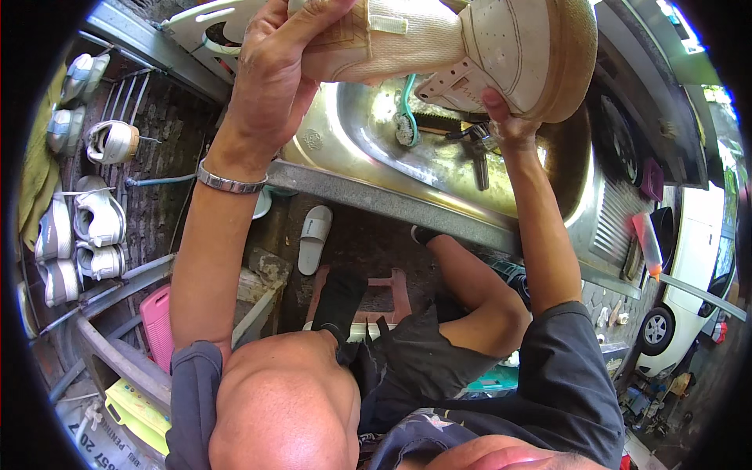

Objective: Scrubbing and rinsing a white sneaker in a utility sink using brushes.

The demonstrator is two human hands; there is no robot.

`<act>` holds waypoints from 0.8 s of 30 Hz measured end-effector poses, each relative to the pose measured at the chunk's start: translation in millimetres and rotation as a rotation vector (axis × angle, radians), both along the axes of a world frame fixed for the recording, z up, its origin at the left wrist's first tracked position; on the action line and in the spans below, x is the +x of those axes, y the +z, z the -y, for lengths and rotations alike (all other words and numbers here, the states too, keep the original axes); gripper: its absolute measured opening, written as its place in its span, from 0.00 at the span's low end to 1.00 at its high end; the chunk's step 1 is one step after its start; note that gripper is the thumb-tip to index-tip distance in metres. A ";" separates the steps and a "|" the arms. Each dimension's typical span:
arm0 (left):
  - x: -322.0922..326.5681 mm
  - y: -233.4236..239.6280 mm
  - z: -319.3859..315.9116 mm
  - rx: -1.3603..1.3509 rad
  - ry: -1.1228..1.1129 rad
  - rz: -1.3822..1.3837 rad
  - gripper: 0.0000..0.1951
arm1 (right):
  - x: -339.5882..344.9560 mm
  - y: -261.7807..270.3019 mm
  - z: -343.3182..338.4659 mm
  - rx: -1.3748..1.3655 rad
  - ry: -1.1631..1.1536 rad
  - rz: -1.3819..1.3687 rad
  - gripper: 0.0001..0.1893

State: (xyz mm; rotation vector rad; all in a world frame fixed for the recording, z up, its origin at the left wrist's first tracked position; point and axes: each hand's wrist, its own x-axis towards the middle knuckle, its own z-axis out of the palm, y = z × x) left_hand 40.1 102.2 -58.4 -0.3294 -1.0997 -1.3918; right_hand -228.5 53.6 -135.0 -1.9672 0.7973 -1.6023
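Both of my hands hold a white sneaker (508, 53) up over a stainless steel sink (305, 117). My left hand (276, 64) grips the cream mesh tongue (417, 50), which stretches out from the shoe. At the other end, my right hand (511, 120) clasps the perforated upper from below, near the tan rubber sole (573, 59). Part of the shoe runs past the top of the picture. Beneath it in the basin lie a teal-handled scrub brush (406, 126), a dark-bristled brush (437, 123) and a chrome tap (482, 167).
Several white shoes (100, 217) hang on a metal rack to the left. A white slide sandal (316, 241) lies on the floor below the sink's front edge. On the right are a squeeze bottle (647, 247), a purple container (652, 179) and a parked white car (684, 294).
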 end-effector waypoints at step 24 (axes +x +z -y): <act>-67.3 -1.3 -45.4 0.667 0.861 0.537 0.20 | 61.2 3.3 -50.9 0.472 0.249 0.359 0.54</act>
